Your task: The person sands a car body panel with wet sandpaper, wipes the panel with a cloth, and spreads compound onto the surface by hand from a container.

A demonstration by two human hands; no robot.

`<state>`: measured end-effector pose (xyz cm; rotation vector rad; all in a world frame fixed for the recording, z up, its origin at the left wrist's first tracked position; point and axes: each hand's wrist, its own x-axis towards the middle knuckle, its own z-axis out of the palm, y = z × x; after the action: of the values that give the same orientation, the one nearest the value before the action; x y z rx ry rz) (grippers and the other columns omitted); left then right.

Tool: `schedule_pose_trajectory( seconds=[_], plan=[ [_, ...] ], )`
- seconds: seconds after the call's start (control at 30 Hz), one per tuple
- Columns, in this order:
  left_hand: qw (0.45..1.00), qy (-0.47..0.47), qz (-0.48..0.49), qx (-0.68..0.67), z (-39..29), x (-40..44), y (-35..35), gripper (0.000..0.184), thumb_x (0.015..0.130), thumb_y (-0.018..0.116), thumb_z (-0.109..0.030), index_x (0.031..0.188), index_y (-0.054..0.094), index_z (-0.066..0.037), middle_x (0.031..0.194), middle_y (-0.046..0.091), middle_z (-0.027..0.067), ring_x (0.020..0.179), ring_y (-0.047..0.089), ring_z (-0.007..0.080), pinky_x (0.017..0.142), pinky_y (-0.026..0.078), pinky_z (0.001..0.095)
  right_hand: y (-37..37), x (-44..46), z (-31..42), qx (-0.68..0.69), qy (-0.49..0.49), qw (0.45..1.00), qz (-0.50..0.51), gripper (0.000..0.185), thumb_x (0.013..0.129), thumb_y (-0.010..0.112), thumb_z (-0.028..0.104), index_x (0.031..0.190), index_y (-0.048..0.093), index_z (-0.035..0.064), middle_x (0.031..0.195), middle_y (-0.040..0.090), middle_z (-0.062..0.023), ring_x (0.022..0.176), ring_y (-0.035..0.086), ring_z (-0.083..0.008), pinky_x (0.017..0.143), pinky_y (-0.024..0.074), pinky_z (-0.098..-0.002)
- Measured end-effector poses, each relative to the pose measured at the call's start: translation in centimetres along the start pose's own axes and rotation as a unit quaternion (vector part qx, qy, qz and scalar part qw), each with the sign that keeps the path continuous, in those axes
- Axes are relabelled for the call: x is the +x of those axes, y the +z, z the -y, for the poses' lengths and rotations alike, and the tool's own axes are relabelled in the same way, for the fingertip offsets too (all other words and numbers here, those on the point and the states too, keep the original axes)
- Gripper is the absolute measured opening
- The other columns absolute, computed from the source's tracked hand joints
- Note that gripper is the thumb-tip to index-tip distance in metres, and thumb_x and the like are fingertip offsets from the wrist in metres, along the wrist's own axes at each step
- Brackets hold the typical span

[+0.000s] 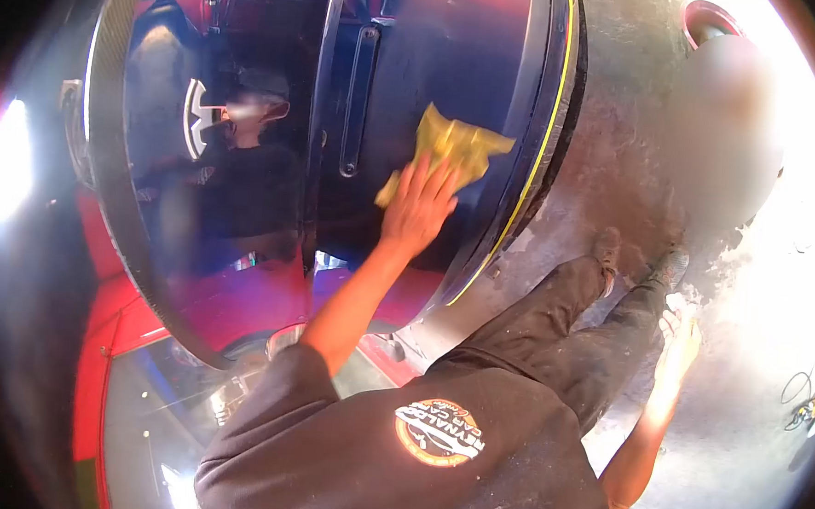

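My left hand (419,207) presses a yellow cloth (464,147) against the dark blue rear panel (419,43) of a car, its fingers stretched over the fabric. Part of the cloth spreads out past my fingertips, crumpled. Just left of it a long recessed slot (360,100) runs along the panel. Farther left, a silver T-shaped emblem (196,119) sits on the glossy paint. Away from the car, my right hand (679,342) hangs low on the right, fingers curled around something white and crumpled (681,301); glare hides what it is.
Yellow-edged trim (533,174) runs along the panel's border. The concrete floor (555,253) is stained and brightly lit. A blurred round shape (723,133) stands at upper right, near a red-rimmed bucket-like object (712,22). A small yellow-black item with a cord (807,411) lies far right.
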<state>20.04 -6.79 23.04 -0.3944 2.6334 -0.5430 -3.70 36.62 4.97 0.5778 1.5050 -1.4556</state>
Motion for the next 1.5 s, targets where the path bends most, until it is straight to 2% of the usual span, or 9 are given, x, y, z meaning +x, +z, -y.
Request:
schedule_pose_trajectory(
  seconds=[0.17, 0.37, 0.63, 0.83, 0.9, 0.93, 1.1, 1.33, 1.5],
  plan=[
    [0.996, -0.055, 0.050, 0.048, 0.1, -5.1, -2.3, 0.066, 0.097, 0.052, -0.050, 0.152, 0.043, -0.014, 0.158, 0.037, 0.0104, 0.147, 0.029, 0.0398, 0.115, 0.028, 0.0570, -2.0, 1.0, 1.3, 0.006, 0.015, 1.000, 0.008, 0.055, 0.104, 0.052, 0.045, 0.130, 0.060, -0.0029, 0.127, 0.063, -0.0150, 0.113, 0.059, -0.0260, 0.099, 0.0469, -0.0376],
    [0.984, -0.103, -0.077, 0.121, 4.8, 12.7, -4.8, 0.068, 0.098, 0.047, -0.055, 0.151, 0.042, -0.012, 0.158, 0.035, 0.0143, 0.146, 0.028, 0.0429, 0.115, 0.029, 0.0559, -5.1, 2.5, 1.3, -0.013, 0.029, 0.999, 0.004, 0.056, 0.103, 0.053, 0.045, 0.130, 0.059, -0.0038, 0.129, 0.062, -0.0149, 0.115, 0.058, -0.0275, 0.103, 0.0453, -0.0415],
    [0.984, -0.144, -0.013, 0.107, 1.8, 4.7, -3.0, 0.074, 0.097, 0.045, -0.060, 0.154, 0.038, -0.012, 0.158, 0.034, 0.0142, 0.146, 0.026, 0.0440, 0.115, 0.028, 0.0581, -5.7, 4.0, -0.3, -0.059, 0.068, 0.995, 0.041, 0.060, 0.103, 0.052, 0.048, 0.135, 0.058, -0.0023, 0.134, 0.060, -0.0155, 0.117, 0.057, -0.0288, 0.102, 0.0447, -0.0410],
    [0.961, -0.167, -0.138, 0.170, 7.9, 22.8, -5.3, 0.076, 0.094, 0.050, -0.061, 0.148, 0.045, -0.008, 0.148, 0.046, 0.0157, 0.143, 0.032, 0.0435, 0.118, 0.023, 0.0523, -3.0, 3.6, 0.2, -0.089, 0.082, 0.992, 0.033, 0.060, 0.103, 0.052, 0.048, 0.136, 0.057, -0.0027, 0.139, 0.058, -0.0150, 0.115, 0.058, -0.0274, 0.100, 0.0455, -0.0396],
    [0.966, -0.163, -0.171, 0.107, 7.3, 23.6, -5.1, 0.062, 0.097, 0.049, -0.047, 0.147, 0.048, -0.011, 0.154, 0.040, 0.0168, 0.147, 0.026, 0.0412, 0.120, 0.021, 0.0507, -2.6, 3.8, 0.2, -0.090, 0.078, 0.992, 0.028, 0.060, 0.103, 0.052, 0.048, 0.135, 0.057, -0.0029, 0.139, 0.058, -0.0149, 0.113, 0.058, -0.0263, 0.099, 0.0460, -0.0390],
    [0.967, -0.159, -0.185, 0.075, 7.2, 23.5, -4.9, 0.055, 0.099, 0.049, -0.041, 0.147, 0.049, -0.013, 0.157, 0.037, 0.0173, 0.149, 0.022, 0.0401, 0.120, 0.020, 0.0498, -2.8, 3.9, -0.1, -0.088, 0.078, 0.993, 0.028, 0.060, 0.103, 0.052, 0.047, 0.135, 0.058, -0.0029, 0.138, 0.059, -0.0148, 0.112, 0.058, -0.0257, 0.098, 0.0463, -0.0387],
    [0.991, -0.064, -0.045, 0.111, 2.0, 13.2, -0.9, 0.076, 0.092, 0.053, -0.060, 0.149, 0.043, -0.011, 0.151, 0.042, 0.0137, 0.146, 0.027, 0.0400, 0.119, 0.022, 0.0529, -2.2, 3.8, -0.7, -0.090, 0.084, 0.992, 0.034, 0.058, 0.103, 0.054, 0.047, 0.134, 0.059, -0.0024, 0.135, 0.061, -0.0138, 0.108, 0.059, -0.0227, 0.095, 0.0477, -0.0367],
    [0.996, -0.046, -0.020, 0.073, 2.1, 9.4, -1.4, 0.066, 0.094, 0.060, -0.045, 0.150, 0.044, -0.015, 0.152, 0.040, 0.0106, 0.145, 0.028, 0.0387, 0.117, 0.026, 0.0525, -0.6, 3.8, -0.8, -0.099, 0.080, 0.991, 0.038, 0.059, 0.102, 0.055, 0.048, 0.132, 0.060, -0.0028, 0.133, 0.061, -0.0135, 0.106, 0.059, -0.0204, 0.093, 0.0487, -0.0349],
    [0.997, -0.052, 0.038, 0.043, -0.8, -2.6, 0.5, 0.060, 0.092, 0.065, -0.033, 0.148, 0.048, -0.018, 0.149, 0.044, 0.0078, 0.141, 0.036, 0.0391, 0.111, 0.033, 0.0556, 0.0, 4.1, -0.9, -0.082, 0.087, 0.992, 0.035, 0.059, 0.102, 0.056, 0.048, 0.131, 0.061, -0.0031, 0.132, 0.062, -0.0129, 0.105, 0.058, -0.0189, 0.093, 0.0486, -0.0344]
  ],
)
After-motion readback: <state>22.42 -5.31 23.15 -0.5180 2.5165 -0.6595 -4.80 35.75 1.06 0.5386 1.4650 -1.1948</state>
